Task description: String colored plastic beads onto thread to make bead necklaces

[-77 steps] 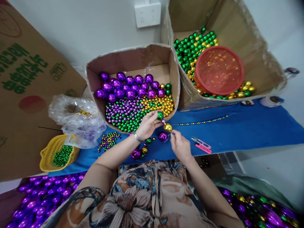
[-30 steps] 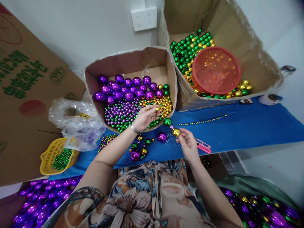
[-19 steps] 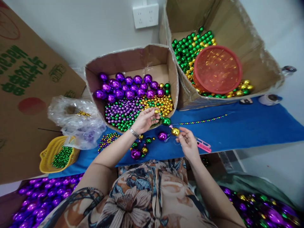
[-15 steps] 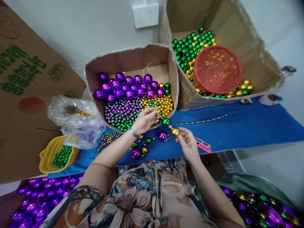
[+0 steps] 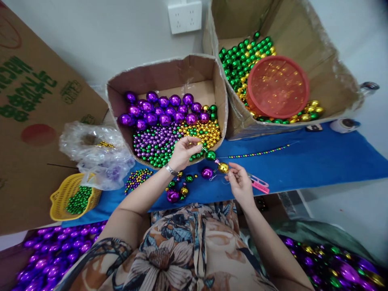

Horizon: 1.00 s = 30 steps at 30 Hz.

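My left hand [image 5: 184, 152] is pinched at the near rim of the middle carton, with a small gold bead [image 5: 199, 143] and a thin needle [image 5: 204, 148] at its fingertips. Beside that needle a large green bead [image 5: 210, 155], a small pale purple bead [image 5: 217, 161] and a large gold bead [image 5: 223, 167] sit in a row. The fingers of my right hand [image 5: 240, 180] close on the gold one. A loose purple ball [image 5: 207, 173] lies on the blue cloth between the hands. Nearer my body lies a beaded strand [image 5: 184, 190] with green, gold and purple balls.
The middle carton [image 5: 163, 68] holds purple, green and gold beads. Behind it, another carton [image 5: 329, 81] contains a red basket [image 5: 278, 87]. A thin bead string [image 5: 259, 154] and pink-handled snips [image 5: 260, 186] lie on the cloth. A yellow basket [image 5: 57, 198] stands left.
Both hands keep their hold on the beads in nearly the same place. The left fingers have shifted only slightly, and the whole view has moved a little.
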Tool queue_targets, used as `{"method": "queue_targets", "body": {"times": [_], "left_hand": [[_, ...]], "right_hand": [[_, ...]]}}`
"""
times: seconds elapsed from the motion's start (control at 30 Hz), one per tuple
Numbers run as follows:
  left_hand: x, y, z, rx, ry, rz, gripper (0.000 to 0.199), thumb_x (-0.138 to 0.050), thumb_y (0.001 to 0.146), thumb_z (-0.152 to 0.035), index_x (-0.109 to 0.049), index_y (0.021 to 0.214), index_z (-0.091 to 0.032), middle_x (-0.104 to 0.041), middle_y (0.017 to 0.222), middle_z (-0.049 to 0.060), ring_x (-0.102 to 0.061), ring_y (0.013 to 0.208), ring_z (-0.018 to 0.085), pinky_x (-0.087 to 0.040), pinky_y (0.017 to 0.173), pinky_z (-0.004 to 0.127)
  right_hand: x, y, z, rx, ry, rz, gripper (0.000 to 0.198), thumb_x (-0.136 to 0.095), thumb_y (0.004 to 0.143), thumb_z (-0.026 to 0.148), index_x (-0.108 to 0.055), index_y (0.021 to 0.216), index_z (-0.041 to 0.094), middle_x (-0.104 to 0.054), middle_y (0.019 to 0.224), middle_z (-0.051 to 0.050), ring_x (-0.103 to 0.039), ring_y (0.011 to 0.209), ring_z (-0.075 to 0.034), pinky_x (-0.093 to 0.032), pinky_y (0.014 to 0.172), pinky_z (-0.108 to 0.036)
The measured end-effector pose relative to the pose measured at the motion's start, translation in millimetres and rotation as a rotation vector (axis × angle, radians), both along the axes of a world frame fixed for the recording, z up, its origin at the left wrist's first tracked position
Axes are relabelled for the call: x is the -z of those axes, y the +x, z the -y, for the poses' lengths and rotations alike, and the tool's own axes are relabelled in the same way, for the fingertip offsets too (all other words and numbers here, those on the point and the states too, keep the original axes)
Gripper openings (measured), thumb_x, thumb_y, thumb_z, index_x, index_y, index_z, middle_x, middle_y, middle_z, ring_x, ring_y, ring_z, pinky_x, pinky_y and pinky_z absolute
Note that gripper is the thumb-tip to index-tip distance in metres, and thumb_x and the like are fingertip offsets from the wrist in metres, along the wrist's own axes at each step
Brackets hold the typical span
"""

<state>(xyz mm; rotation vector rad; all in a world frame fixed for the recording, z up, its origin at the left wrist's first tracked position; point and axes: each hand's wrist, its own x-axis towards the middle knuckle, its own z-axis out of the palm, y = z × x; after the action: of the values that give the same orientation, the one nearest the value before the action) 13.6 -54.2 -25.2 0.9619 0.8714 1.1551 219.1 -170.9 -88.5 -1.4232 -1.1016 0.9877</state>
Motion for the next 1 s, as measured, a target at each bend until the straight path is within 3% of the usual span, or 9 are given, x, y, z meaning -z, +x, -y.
{"method": "queue_targets", "body": {"times": [0.2, 0.33, 0.43, 0.53, 0.63, 0.73, 0.8, 0.9, 1.0], "left_hand": [[19.4, 19, 12, 0.094, 0.046, -0.164, 0.032, -0.079, 0.072, -0.040, -0.069, 0.088, -0.014, -0.069, 0.075, 0.001, -0.062, 0.064, 0.009, -0.053, 0.064, 0.023], [29.9, 32, 22, 0.141, 0.288, -0.351, 0.026, -0.075, 0.077, -0.038, -0.069, 0.081, -0.014, -0.071, 0.081, 0.004, -0.065, 0.072, 0.011, -0.053, 0.067, 0.024], [15.5, 39, 26, 0.201, 0.521, -0.480, 0.019, -0.067, 0.085, -0.033, -0.070, 0.085, -0.014, -0.072, 0.084, 0.005, -0.066, 0.076, 0.011, -0.052, 0.069, 0.023], [-15.4, 46, 25, 0.223, 0.689, -0.499, 0.015, -0.063, 0.089, -0.029, -0.069, 0.090, -0.015, -0.072, 0.085, 0.004, -0.066, 0.076, 0.010, -0.052, 0.071, 0.022], [-44.9, 54, 20, 0.225, 0.716, -0.426, 0.014, -0.064, 0.089, -0.029, -0.068, 0.089, -0.015, -0.072, 0.082, 0.003, -0.065, 0.071, 0.008, -0.052, 0.066, 0.020], [-57.1, 56, 18, 0.207, 0.654, -0.337, 0.015, -0.065, 0.088, -0.029, -0.066, 0.089, -0.015, -0.070, 0.081, 0.002, -0.065, 0.070, 0.009, -0.053, 0.066, 0.021], [-51.5, 55, 19, 0.190, 0.596, -0.270, 0.017, -0.061, 0.091, -0.031, -0.064, 0.095, -0.015, -0.070, 0.087, 0.004, -0.067, 0.076, 0.010, -0.055, 0.070, 0.023], [-23.6, 51, 24, 0.231, 0.572, -0.270, 0.027, -0.054, 0.094, -0.031, -0.058, 0.117, -0.017, -0.068, 0.110, 0.010, -0.067, 0.097, 0.015, -0.056, 0.083, 0.030], [16.2, 54, 29, 0.445, 0.753, -0.445, 0.051, -0.065, 0.086, -0.033, -0.050, 0.132, -0.018, -0.059, 0.130, 0.014, -0.058, 0.120, 0.023, -0.050, 0.099, 0.039]], "right_hand": [[36, 0, -1, 0.018, -0.058, -0.027, 0.036, -0.053, 0.089, 0.044, -0.052, 0.118, 0.022, -0.067, 0.095, -0.005, -0.069, 0.078, -0.016, -0.060, 0.076, -0.035], [50, 13, -1, -0.079, -0.133, 0.220, 0.034, -0.047, 0.091, 0.036, -0.052, 0.120, 0.020, -0.068, 0.102, -0.010, -0.070, 0.077, -0.018, -0.061, 0.073, -0.037], [28, 24, -3, -0.071, -0.023, 0.517, 0.033, -0.045, 0.092, 0.033, -0.058, 0.119, 0.018, -0.067, 0.111, -0.013, -0.069, 0.086, -0.021, -0.058, 0.079, -0.040], [-9, 26, -8, -0.100, 0.120, 0.557, 0.036, -0.042, 0.096, 0.035, -0.056, 0.127, 0.021, -0.065, 0.118, -0.011, -0.068, 0.083, -0.018, -0.058, 0.077, -0.034], [-37, 19, -15, -0.173, 0.260, 0.600, 0.031, -0.045, 0.097, 0.035, -0.060, 0.120, 0.021, -0.068, 0.112, -0.009, -0.068, 0.089, -0.018, -0.056, 0.082, -0.032], [-47, 14, -20, -0.200, 0.301, 0.600, 0.023, -0.045, 0.098, 0.033, -0.064, 0.101, 0.021, -0.072, 0.096, -0.006, -0.068, 0.079, -0.015, -0.055, 0.078, -0.029], [-48, 14, -21, -0.200, 0.259, 0.549, 0.022, -0.045, 0.098, 0.034, -0.063, 0.098, 0.021, -0.071, 0.088, -0.003, -0.066, 0.065, -0.012, -0.053, 0.067, -0.025], [-52, 16, -19, -0.140, 0.205, 0.403, 0.022, -0.044, 0.099, 0.037, -0.060, 0.102, 0.022, -0.065, 0.072, 0.002, -0.061, 0.055, -0.009, -0.050, 0.057, -0.021], [-64, 11, -17, -0.106, 0.223, 0.179, 0.023, -0.044, 0.099, 0.041, -0.058, 0.101, 0.022, -0.055, 0.062, 0.006, -0.056, 0.052, -0.008, -0.047, 0.054, -0.021]]}}
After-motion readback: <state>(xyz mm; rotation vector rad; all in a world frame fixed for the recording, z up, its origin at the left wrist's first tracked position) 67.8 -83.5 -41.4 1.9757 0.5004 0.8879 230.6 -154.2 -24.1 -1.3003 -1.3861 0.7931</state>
